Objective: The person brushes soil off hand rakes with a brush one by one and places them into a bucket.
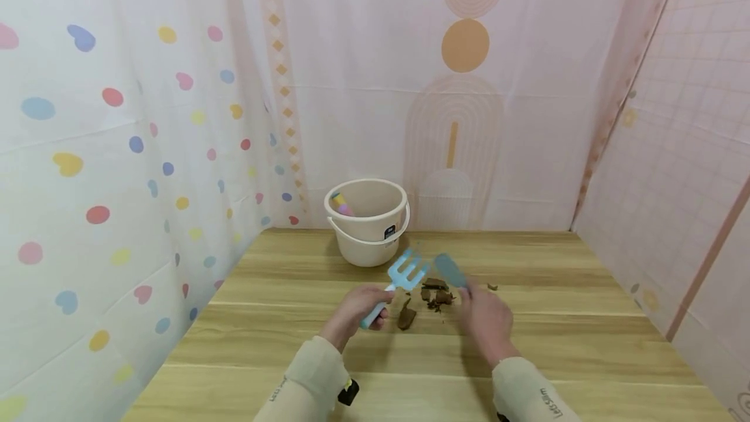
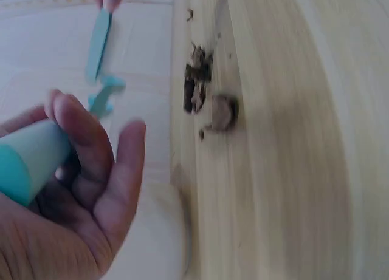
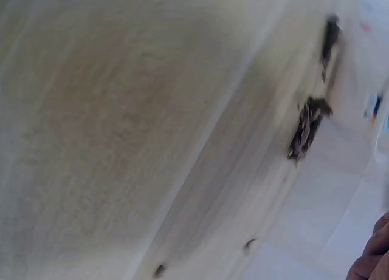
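My left hand [image 1: 355,310] grips the white handle of a small toy garden fork [image 1: 405,272], its light-blue tines tilted up and forward. Seen from the left wrist, the fingers curl loosely round the thick handle [image 2: 39,149] with its teal end. My right hand [image 1: 489,319] holds a flat blue blade-like tool [image 1: 450,269], perhaps a small shovel, pointing forward and left; its handle is hidden in the fist. Below and between the tools, brown crumbly pieces [image 1: 443,297] lie in a loose heap on the table. One larger brown piece [image 1: 406,316] lies nearer the left hand.
A cream bucket [image 1: 366,233] with a lowered handle stands behind the fork, with a colourful stick-like item [image 1: 342,204] inside. A small brown bit [image 1: 492,287] lies to the right on the wooden table [image 1: 556,331]. Patterned curtains [image 1: 357,83] enclose the table.
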Motion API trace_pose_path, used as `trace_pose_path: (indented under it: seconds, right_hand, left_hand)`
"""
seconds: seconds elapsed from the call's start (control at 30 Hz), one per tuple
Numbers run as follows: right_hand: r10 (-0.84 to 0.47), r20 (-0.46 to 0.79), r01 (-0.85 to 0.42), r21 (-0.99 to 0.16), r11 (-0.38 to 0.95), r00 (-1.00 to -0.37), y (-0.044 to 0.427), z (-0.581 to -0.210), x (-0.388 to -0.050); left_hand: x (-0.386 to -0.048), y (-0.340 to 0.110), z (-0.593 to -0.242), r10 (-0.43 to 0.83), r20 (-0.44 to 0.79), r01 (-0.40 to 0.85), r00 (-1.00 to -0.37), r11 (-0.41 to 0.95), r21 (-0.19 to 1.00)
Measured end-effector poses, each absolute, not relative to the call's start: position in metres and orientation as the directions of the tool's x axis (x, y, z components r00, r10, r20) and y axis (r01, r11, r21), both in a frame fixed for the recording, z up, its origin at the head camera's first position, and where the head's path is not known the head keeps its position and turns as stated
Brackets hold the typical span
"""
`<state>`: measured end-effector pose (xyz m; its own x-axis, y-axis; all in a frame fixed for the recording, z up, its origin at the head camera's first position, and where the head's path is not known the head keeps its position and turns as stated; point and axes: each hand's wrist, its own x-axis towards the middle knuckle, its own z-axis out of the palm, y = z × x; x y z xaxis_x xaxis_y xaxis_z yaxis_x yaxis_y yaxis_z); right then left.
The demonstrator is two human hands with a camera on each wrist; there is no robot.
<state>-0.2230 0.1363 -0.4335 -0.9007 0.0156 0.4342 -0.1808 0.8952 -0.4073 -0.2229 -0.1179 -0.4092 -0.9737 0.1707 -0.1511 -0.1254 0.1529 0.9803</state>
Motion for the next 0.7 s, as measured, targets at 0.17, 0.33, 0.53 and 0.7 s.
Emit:
trace_pose_path:
  seconds: [0.17,0.33,0.53,0.7]
  right_hand:
    - [0.141,0.437,-0.097,-0.479,0.872,-0.888,0.160,-0.425,-0.224]
    - [0.145,0.423,-0.107,-0.519,0.848,-0.895,0.169,-0.421,-0.226]
    - [0.176,0.385,-0.073,-0.551,0.831,-0.906,0.173,-0.427,-0.220]
    - [0.204,0.371,-0.044,-0.561,0.826,-0.906,0.178,-0.429,-0.216]
  left_hand:
    - [-0.225,-0.133,-0.400,0.064,0.018,0.044,-0.998,0.419,0.907]
    - [-0.231,-0.140,-0.381,0.074,0.210,0.204,-0.975,0.674,0.710]
    - [-0.232,-0.143,-0.352,0.132,0.358,0.323,-0.924,0.772,0.547]
    - [-0.241,-0.149,-0.312,0.145,0.387,0.327,-0.911,0.824,0.462]
